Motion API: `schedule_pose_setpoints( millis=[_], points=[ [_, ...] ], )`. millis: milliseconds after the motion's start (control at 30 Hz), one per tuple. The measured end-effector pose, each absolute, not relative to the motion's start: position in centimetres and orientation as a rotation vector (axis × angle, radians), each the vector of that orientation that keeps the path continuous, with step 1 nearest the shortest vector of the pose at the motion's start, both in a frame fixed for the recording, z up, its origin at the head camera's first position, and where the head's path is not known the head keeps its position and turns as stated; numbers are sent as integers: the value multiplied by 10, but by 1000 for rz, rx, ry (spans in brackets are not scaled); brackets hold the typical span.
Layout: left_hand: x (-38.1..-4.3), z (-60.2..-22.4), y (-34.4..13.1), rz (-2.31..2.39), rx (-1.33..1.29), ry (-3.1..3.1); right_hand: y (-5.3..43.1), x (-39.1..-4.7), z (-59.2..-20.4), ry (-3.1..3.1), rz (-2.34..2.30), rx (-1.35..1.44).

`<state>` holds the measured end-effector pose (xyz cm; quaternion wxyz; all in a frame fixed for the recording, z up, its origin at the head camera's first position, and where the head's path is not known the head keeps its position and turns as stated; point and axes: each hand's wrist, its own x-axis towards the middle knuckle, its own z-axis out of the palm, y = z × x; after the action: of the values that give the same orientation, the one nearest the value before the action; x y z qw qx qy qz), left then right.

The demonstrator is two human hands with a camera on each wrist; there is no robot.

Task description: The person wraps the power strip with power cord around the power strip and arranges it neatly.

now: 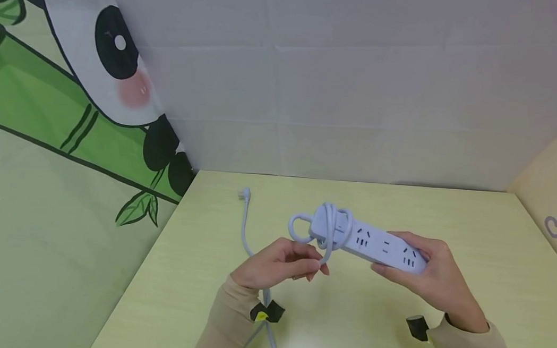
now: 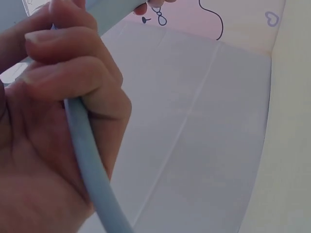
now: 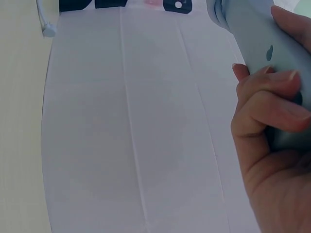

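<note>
My right hand grips the right end of a white power strip, its socket face turned toward me in the head view. Loops of the strip's own cord wrap around its left end. Just below those loops, my left hand pinches the cord between thumb and fingers. In the left wrist view, the cord runs through the curled fingers and down past the palm. The right wrist view has the fingers curled around the underside of the strip. The plug lies at the table's far left.
Loose cord trails over the light yellow table below my left wrist. A grey-white panel stands behind the table. On the left is a wall printed with bamboo; a wall with a heart borders the right.
</note>
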<state>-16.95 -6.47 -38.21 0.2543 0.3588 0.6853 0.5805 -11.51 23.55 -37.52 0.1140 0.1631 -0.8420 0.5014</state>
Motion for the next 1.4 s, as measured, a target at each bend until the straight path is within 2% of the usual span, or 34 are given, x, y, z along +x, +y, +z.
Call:
schedule_pose_setpoints(
  millis=[400,700,933,1400],
  points=[
    [-173,-395,-77,1570,1044,1834,228,-102,-374,-2457,1511,500],
    [-175,-396,-82,1535,1017,1887,229,-102,-373,-2490,1518,509],
    [-177,-396,-85,1499,1094,1875,229,-102,-375,-2497,1546,572],
    [-181,-398,-75,1550,973,2001,243,-112,-376,-2491,1583,738]
  ],
)
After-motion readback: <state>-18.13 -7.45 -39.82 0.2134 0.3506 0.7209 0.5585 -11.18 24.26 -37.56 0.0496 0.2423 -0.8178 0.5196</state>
